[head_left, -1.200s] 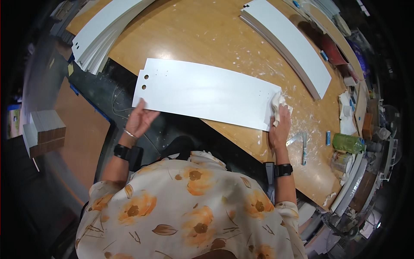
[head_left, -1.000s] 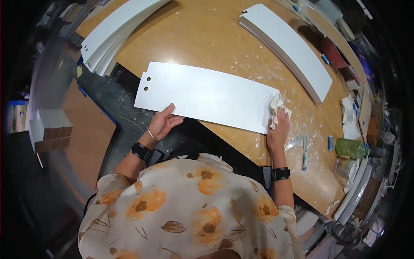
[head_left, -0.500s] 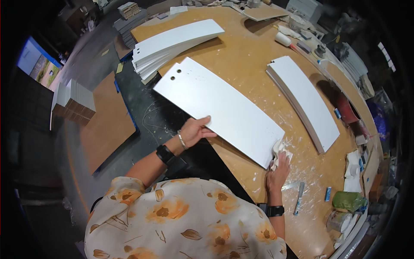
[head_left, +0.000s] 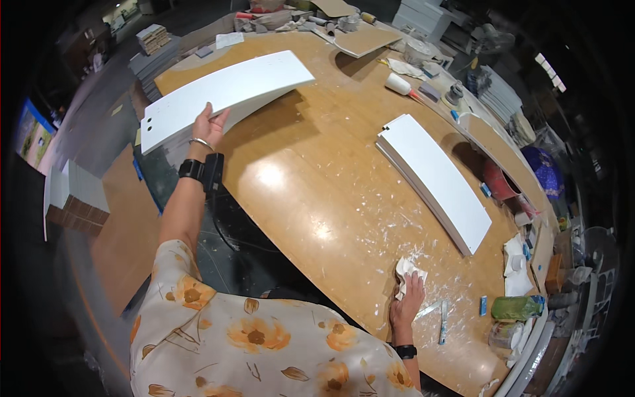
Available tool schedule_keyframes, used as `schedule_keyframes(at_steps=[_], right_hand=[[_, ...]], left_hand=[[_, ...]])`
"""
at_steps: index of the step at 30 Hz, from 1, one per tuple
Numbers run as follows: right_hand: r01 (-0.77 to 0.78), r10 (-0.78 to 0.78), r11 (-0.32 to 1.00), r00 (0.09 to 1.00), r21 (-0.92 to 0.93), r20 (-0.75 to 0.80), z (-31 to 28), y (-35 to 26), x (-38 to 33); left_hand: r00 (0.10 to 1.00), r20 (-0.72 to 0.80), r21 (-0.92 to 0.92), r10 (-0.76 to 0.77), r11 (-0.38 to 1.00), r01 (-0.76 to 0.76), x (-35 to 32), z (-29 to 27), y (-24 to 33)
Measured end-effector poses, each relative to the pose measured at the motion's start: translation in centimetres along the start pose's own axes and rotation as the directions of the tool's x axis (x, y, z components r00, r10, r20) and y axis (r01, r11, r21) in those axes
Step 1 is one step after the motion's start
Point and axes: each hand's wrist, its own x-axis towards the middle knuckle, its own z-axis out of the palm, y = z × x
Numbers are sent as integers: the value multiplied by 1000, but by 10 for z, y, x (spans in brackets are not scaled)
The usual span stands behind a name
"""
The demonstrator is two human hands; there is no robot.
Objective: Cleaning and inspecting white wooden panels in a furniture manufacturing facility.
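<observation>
At the far left of the table, my left hand (head_left: 210,127) grips the near edge of a white curved panel (head_left: 228,82), its thumb on the top face. Two dark holes show at the panel's left end. It lies over a stack of similar panels, whose lower layers are partly hidden by my hand and arm. Nearer to me, my right hand (head_left: 407,303) is closed on a crumpled white cloth (head_left: 409,270) against the tabletop. A second stack of white curved panels (head_left: 440,182) rests on the right side of the table.
White flecks are scattered over the wooden table (head_left: 317,192). A cutter-like tool (head_left: 443,323) lies right of my right hand, with a green bottle (head_left: 517,307) farther right. A white roller-shaped item (head_left: 398,83) lies beyond. Stacked boards (head_left: 76,198) stand left of the table.
My left hand has carried the panel from the table's middle to the far-left stack. My right hand keeps the cloth, now off the panel and on the table. The view has shifted.
</observation>
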Motion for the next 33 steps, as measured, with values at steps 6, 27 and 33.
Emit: schedule_keyframes(at_steps=[6, 27, 33], right_hand=[[-70, 70, 997, 996, -6, -50, 1, -7, -5], [-578, 466, 802, 762, -149, -450, -86, 63, -48], [-633, 613, 774, 753, -9, -240, -56, 23, -47]], left_hand=[[932, -112, 210, -345, 908, 362, 20, -29, -33], [543, 719, 662, -433, 192, -724, -41, 190, -333], [428, 789, 436, -440, -90, -896, -84, 186, -348]])
